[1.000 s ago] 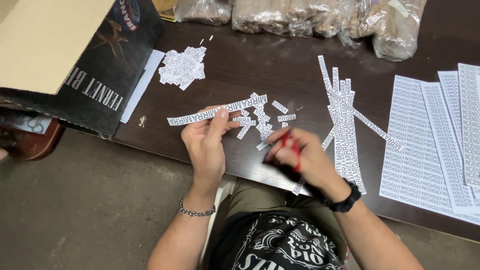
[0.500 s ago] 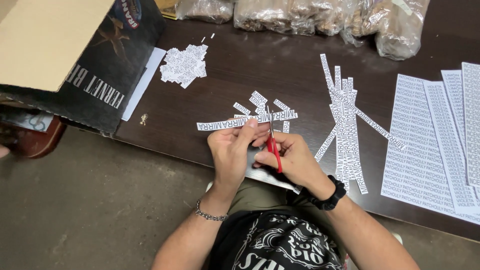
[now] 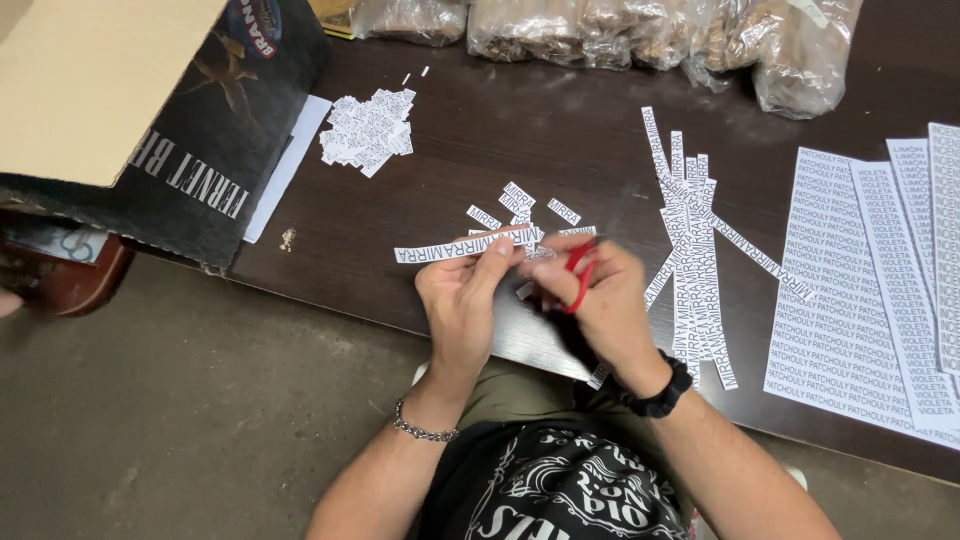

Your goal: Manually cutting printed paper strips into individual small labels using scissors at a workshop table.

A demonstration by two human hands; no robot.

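My left hand (image 3: pixel 462 300) pinches a long white paper strip (image 3: pixel 450 248) printed with black words; the strip sticks out to the left over the dark table (image 3: pixel 500 130). My right hand (image 3: pixel 605 305) grips red-handled scissors (image 3: pixel 580 275) close against the strip's right end. The blades are mostly hidden behind my fingers. A few small cut labels (image 3: pixel 520 200) lie on the table just beyond my hands.
A pile of cut labels (image 3: pixel 368 130) lies at the far left. Several long printed strips (image 3: pixel 690 230) lie to the right, with printed sheets (image 3: pixel 860 290) further right. Clear plastic bags (image 3: pixel 640 35) line the back edge. A cardboard box (image 3: pixel 130 110) overhangs the left.
The strip in my left hand is shorter on the right side than a second ago. Both hands have shifted slightly right and closer together, scissors now against the strip.
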